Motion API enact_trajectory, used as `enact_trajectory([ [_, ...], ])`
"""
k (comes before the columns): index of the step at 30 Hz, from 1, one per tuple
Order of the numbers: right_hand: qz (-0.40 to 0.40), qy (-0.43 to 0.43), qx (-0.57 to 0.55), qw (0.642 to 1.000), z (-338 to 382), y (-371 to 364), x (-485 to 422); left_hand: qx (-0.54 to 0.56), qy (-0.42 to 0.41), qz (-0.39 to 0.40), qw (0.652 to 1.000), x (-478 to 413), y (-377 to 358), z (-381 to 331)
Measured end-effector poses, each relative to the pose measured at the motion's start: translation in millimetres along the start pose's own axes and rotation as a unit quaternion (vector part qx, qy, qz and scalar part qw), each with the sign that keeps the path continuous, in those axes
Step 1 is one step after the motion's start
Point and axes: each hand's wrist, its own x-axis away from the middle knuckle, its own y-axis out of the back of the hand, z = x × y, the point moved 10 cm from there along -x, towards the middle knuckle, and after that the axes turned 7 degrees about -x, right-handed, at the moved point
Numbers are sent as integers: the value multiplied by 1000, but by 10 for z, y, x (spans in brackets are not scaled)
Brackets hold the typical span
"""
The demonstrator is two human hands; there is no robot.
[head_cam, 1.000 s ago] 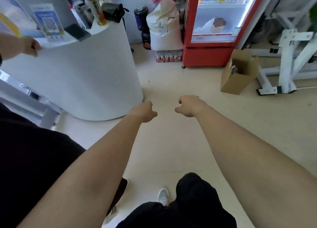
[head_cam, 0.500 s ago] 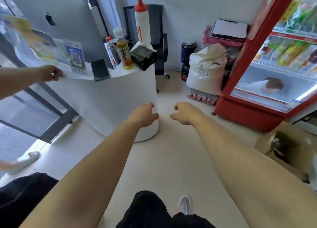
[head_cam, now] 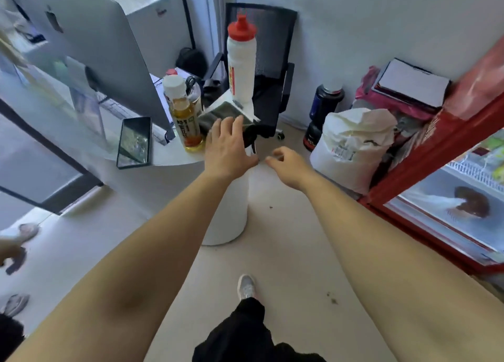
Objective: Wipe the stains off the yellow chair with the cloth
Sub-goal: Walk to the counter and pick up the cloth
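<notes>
Plainly soft and light, the dark cloth (head_cam: 218, 113) lies bunched at the counter (head_cam: 163, 158) edge beside a tea bottle (head_cam: 183, 113), best pinched at its loose overhanging fold, left hand (head_cam: 227, 146) spread open over it, right hand (head_cam: 287, 162) loosely curled, empty.

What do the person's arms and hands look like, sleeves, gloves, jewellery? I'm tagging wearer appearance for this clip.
Both forearms are bare up to the frame edge, with no sleeve in view. The left hand and right hand are gloveless, and no watch, ring or bracelet shows on either. Lower down, black trousers and a light grey shoe are worn.
</notes>
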Motion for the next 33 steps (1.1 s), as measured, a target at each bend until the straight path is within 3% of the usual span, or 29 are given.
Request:
enact_trajectory([
  [4, 17, -27, -48, 998, -65, -4, -514, -79, 41, 60, 994, -338, -407, 97],
  [8, 42, -57, -108, 992, -123, -152, -853, -151, 27, -9, 988, -406, -457, 93],
  [12, 91, -99, -219, 966, -186, -343, -966, -85, 37, -72, 993, -376, -333, 54],
  [16, 89, -137, -338, 927, -375, -331, -1006, 49, 74, -89, 992, -299, -73, -79],
  [20, 152, -147, -365, 907, -676, -307, -993, 211, 147, -114, 960, -42, 181, -283],
  [22, 212, -163, -400, 877, -766, -351, -970, 321, 248, -91, 910, 114, 43, -279],
  [27, 325, -187, -414, 830, -790, -437, -788, 495, 467, -74, 729, 723, -523, -325],
  [31, 368, -152, -296, 868, -808, -558, -520, 559, 577, -70, 591, 1468, -893, -304],
  [33, 390, -117, -210, 889, -796, -748, -339, 571, 612, -57, 544, 1900, -1041, -262],
])
